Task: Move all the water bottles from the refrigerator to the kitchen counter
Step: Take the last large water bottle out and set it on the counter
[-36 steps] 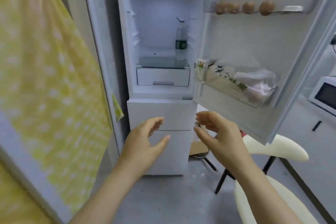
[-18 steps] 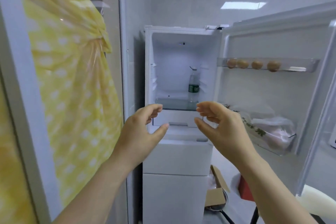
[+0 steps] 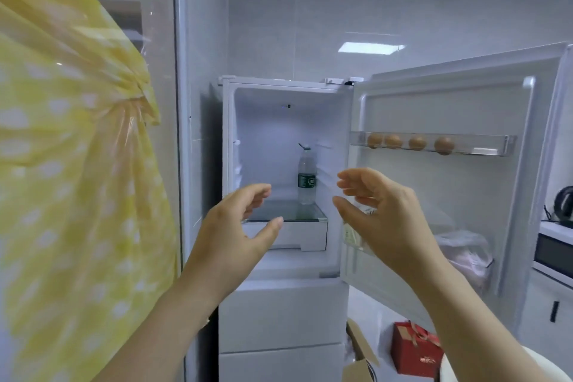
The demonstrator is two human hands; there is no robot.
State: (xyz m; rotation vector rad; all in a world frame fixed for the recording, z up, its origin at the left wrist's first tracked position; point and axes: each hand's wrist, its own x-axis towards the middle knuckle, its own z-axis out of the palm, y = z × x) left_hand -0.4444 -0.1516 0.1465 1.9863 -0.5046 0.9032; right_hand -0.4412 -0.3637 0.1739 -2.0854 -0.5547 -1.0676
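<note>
One clear water bottle (image 3: 306,177) with a dark green label stands upright at the back right of the glass shelf (image 3: 285,212) inside the open white refrigerator (image 3: 279,313). My left hand (image 3: 235,226) and my right hand (image 3: 381,211) are raised in front of the fridge opening, palms facing each other, fingers loosely curved. Both hold nothing. The bottle shows between them, farther back, and neither hand touches it.
The fridge door (image 3: 449,195) stands open to the right, with several eggs (image 3: 409,143) on its upper rack and bags (image 3: 465,251) in the lower one. A yellow dotted curtain (image 3: 71,195) hangs at left. A microwave (image 3: 555,254) and kettle (image 3: 564,205) sit right; a red box (image 3: 415,347) lies on the floor.
The view has tilted upward, so the fridge sits lower in frame. Both hands have risen from below the fridge compartment to the level of the glass shelf, staying empty.
</note>
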